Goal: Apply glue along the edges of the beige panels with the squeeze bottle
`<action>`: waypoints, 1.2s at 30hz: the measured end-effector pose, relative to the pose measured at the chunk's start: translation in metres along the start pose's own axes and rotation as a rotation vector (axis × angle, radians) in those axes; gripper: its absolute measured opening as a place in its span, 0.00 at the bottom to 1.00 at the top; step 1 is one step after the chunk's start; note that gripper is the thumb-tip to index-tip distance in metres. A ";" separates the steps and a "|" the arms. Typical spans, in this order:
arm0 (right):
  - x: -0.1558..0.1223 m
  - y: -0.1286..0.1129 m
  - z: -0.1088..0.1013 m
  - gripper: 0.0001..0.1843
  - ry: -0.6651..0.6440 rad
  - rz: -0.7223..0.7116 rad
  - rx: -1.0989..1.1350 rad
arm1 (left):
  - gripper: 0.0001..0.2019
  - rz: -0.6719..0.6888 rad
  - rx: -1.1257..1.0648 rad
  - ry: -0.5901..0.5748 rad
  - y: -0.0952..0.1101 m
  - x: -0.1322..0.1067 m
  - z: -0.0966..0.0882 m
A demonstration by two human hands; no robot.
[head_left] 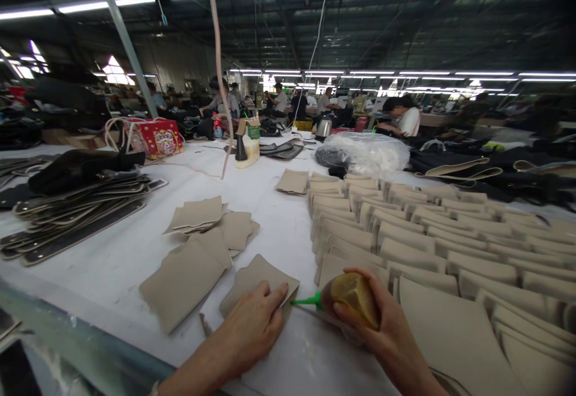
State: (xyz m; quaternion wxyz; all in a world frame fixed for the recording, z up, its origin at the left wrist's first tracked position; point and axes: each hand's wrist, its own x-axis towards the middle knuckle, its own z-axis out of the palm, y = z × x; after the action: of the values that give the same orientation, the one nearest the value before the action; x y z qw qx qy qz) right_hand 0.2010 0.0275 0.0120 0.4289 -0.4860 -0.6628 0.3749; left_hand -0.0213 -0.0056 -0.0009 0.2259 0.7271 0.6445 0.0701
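My right hand [380, 324] is wrapped round a squeeze bottle of amber glue [353, 297], tilted on its side. Its thin green nozzle [306, 300] points left, with the tip at the right edge of a beige leather-like piece [252, 279]. On that piece rests my left hand [256, 324], its fingers gripping near the right edge; the thumb is partly hidden. Just left of it lies a loose pile of similar beige pieces [186, 279]. To the right, many folded beige pieces [414, 252] stand in overlapping rows, close by my right hand.
Dark panels [85, 210] are stacked at the left on the white tabletop [270, 228]. Farther back are a red patterned bag [155, 138], a dark cone-shaped container [243, 147], a clear plastic bag [366, 151] and a kettle [323, 127]. A pinkish hose [218, 42] hangs down. Other people work beyond.
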 end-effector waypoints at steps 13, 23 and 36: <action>-0.014 0.000 0.004 0.24 -0.100 0.049 0.159 | 0.23 0.010 -0.039 0.002 -0.008 0.000 0.004; -0.020 0.007 0.004 0.24 -0.128 0.025 0.133 | 0.23 0.040 -0.074 -0.020 -0.008 -0.002 0.003; -0.027 0.007 0.008 0.26 -0.044 0.097 0.101 | 0.22 0.063 -0.084 0.013 -0.011 -0.003 0.008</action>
State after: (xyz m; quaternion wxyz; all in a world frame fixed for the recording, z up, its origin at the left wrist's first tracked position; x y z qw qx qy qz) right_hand 0.2005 0.0024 -0.0027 0.4197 -0.4868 -0.6280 0.4387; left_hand -0.0286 -0.0098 -0.0120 0.2497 0.7365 0.6191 0.1090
